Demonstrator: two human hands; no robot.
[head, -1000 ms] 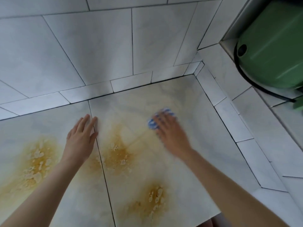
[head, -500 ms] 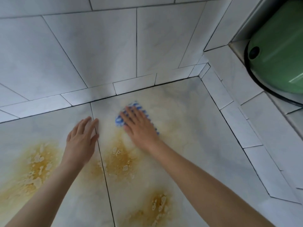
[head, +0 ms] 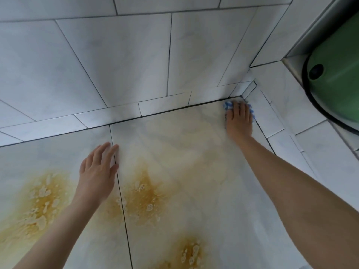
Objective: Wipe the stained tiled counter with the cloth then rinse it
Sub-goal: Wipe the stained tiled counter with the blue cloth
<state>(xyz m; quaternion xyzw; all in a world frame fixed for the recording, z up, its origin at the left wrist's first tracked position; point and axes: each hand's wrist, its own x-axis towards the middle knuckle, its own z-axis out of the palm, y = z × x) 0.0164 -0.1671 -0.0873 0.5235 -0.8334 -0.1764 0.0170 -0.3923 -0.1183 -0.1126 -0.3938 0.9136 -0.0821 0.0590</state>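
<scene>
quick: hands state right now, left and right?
left hand: open, fingers straight, resting on the counter, holding nothing.
right hand: open, straight fingers pressing the cloth into the counter's back corner.

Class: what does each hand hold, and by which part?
Nothing is gripped: the right hand presses flat on top of the blue-and-white striped cloth; the left hand rests on the stained tiled counter.

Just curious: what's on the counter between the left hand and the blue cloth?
The head view shows only counter tile, faintly smeared yellow, between left hand and cloth.
</scene>
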